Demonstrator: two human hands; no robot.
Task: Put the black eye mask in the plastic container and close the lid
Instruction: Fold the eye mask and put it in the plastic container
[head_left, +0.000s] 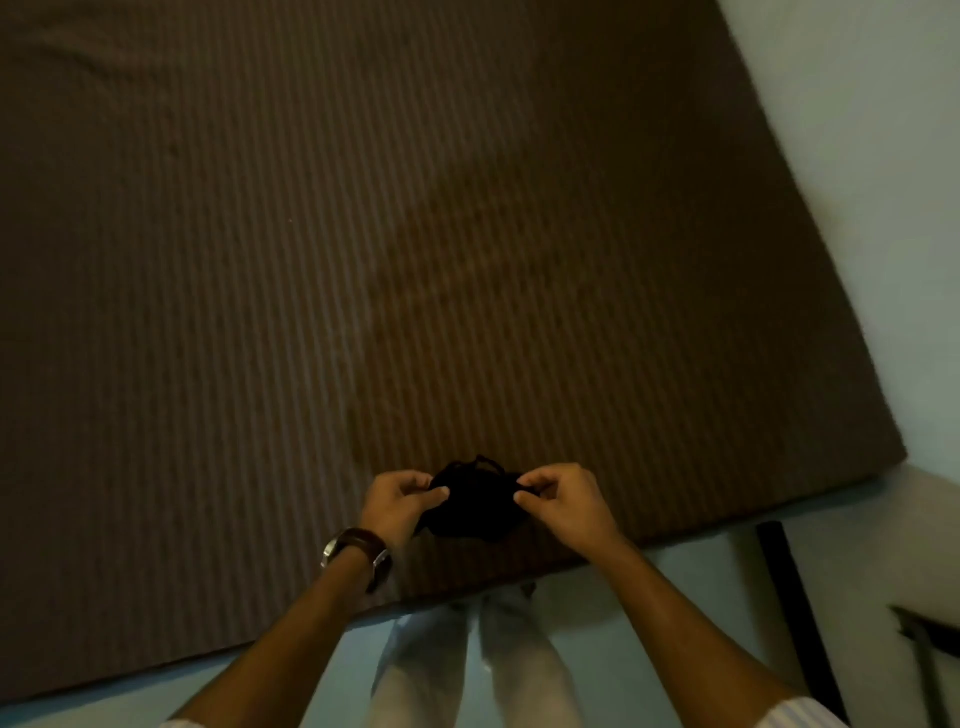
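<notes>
The black eye mask (474, 506) hangs bunched between both hands, just above the near edge of a brown striped mattress (363, 260). My left hand (400, 501), with a brown-strapped watch on its wrist, pinches the mask's left end. My right hand (563, 504) pinches its right end. A thin black strap loops up behind the mask. No plastic container is in view.
The mattress fills most of the view and ends at a pale floor (649, 587) by my legs. A pale wall (857, 156) runs along the right. A dark bar (795, 597) and part of a dark frame (924, 634) stand at the lower right.
</notes>
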